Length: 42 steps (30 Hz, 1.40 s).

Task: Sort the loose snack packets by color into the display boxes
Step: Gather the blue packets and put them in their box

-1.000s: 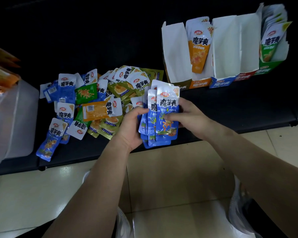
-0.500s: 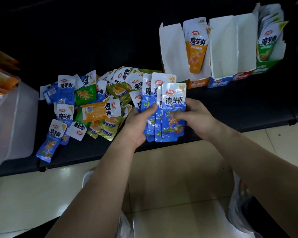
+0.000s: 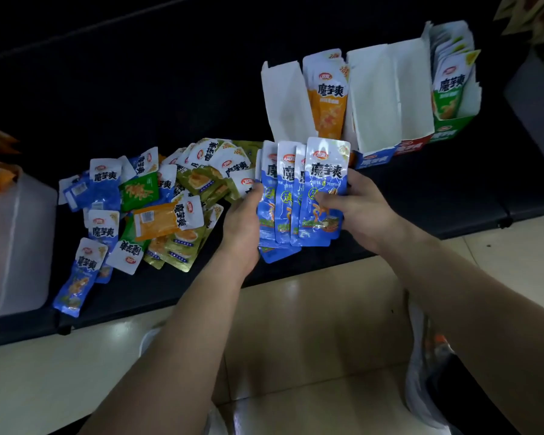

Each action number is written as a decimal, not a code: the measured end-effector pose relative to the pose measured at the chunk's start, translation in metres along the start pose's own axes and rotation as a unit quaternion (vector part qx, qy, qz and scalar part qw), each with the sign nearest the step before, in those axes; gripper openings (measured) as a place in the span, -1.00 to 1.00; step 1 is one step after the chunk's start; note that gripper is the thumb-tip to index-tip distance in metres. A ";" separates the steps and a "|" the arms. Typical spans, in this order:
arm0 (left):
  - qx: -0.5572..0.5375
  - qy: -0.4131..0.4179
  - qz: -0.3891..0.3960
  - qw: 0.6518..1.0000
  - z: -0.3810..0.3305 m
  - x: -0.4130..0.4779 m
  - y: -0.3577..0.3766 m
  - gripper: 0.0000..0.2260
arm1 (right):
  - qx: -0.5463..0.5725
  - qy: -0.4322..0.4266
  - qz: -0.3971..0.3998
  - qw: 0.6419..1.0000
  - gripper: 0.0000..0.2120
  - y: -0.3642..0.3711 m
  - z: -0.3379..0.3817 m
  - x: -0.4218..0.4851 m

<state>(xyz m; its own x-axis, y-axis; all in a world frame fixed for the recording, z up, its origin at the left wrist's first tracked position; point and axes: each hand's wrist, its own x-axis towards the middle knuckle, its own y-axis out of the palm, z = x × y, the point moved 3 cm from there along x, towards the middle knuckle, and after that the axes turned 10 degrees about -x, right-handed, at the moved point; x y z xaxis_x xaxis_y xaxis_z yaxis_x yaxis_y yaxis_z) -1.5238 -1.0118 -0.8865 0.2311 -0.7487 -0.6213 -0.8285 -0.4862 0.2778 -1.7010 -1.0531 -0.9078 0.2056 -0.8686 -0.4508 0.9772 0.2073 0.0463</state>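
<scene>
- Snack packets, loose (image 3: pixel 157 208), lay in a heap on the dark shelf (image 3: pixel 139 89), left of the hands; most carried a white top printed with the bold black characters 魔芋爽 and a small red oval logo too small to read.
- At the far left stood a translucent plastic bin (image 3: pixel 16 243), its near side touching the shelf edge.
- Just beside the bin, a blue packet (image 3: pixel 79 277) lay at the heap's near-left corner, tilted, its 魔芋爽 label readable.
- Within the heap a green packet (image 3: pixel 138 191) lay among blue ones, and an orange packet (image 3: pixel 167 218) lay sideways with its back panel and a barcode-like patch showing; olive-gold packets (image 3: pixel 182 246) were underneath and to the right.
- The left hand (image 3: pixel 242 227) was curled round the left edge of a fanned stack of blue packets (image 3: pixel 299 196), thumb in front, fingers behind.
- The stack was held upright above the shelf's front edge, each front reading 魔芋爽; smaller print under it was illegible.
- The right hand (image 3: pixel 355 208) gripped the same stack from the right, thumb pressed on the front packet.
- Behind the hands stood the display boxes (image 3: pixel 387 98) with white inner flaps raised: an orange-fronted box holding orange packets (image 3: pixel 327 98), then a blue-fronted box (image 3: pixel 376 160) with no packets visible inside, a narrow red front, and a green box holding green packets (image 3: pixel 449 86), all marked 魔芋爽.
- One orange packet's corner showed "20%".
</scene>
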 end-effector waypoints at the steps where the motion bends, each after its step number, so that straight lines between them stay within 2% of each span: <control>1: 0.035 0.033 -0.027 0.998 -0.002 0.002 -0.001 -0.69 | 0.009 0.003 0.005 1.000 -0.65 -0.002 0.001 0.000; 5: 0.109 0.102 -0.010 0.989 -0.012 0.003 0.014 -0.94 | 0.027 0.022 0.037 0.999 -0.70 -0.012 0.018 0.001; 9: 0.093 0.123 0.019 0.988 -0.023 0.001 0.035 -0.87 | 0.013 0.029 0.044 0.999 -0.71 -0.024 0.048 0.004; 13: -0.009 0.056 0.078 0.995 -0.021 -0.004 0.057 -0.75 | -0.056 0.025 0.058 0.996 -0.69 -0.052 0.082 0.002; 17: -0.101 -0.037 0.147 0.983 -0.010 -0.013 0.086 -0.62 | -0.123 0.017 0.067 0.990 -0.78 -0.076 0.103 -0.008; 19: -0.111 -0.067 0.177 0.976 -0.008 -0.018 0.102 -0.60 | -0.134 0.026 0.063 0.989 -0.78 -0.085 0.101 -0.013; 21: -0.089 -0.065 0.196 0.974 -0.004 -0.020 0.118 -0.50 | -0.135 0.036 0.058 0.989 -0.73 -0.092 0.093 -0.014; 23: -0.055 -0.027 0.189 0.980 0.003 -0.018 0.127 -0.43 | -0.128 0.038 0.054 0.990 -0.63 -0.097 0.085 -0.015; 25: -0.015 0.025 0.171 0.985 0.011 -0.016 0.134 -0.47 | -0.122 0.036 0.055 0.990 -0.55 -0.100 0.078 -0.016; 30: 0.081 0.078 0.117 0.987 0.035 -0.003 0.141 -0.44 | -0.098 0.028 0.048 0.994 -0.59 -0.096 0.061 -0.011; 35: 0.126 0.114 0.119 0.978 0.026 0.012 0.136 -0.57 | -0.067 0.015 0.037 0.997 -0.69 -0.094 0.065 0.005; 38: 0.163 0.144 0.079 0.973 -0.003 0.022 0.138 -0.63 | -0.134 0.020 0.004 0.991 -0.62 -0.111 0.076 0.020; 40: 0.161 0.155 0.041 0.974 -0.023 0.032 0.142 -0.66 | -0.224 -0.001 -0.045 0.974 -0.64 -0.130 0.083 0.027; 42: 0.173 0.166 0.023 0.971 -0.039 0.043 0.149 -0.63 | -0.267 0.001 -0.090 0.959 -0.67 -0.151 0.084 0.030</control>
<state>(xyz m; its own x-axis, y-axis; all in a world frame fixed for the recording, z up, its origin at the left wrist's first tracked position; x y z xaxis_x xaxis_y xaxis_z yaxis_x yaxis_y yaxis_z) -1.6173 -1.1342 -0.8431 0.2942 -0.8980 -0.3272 -0.9501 -0.3121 0.0020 -1.8378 -1.1480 -0.8532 0.0364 -0.9114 -0.4099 0.8298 0.2561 -0.4958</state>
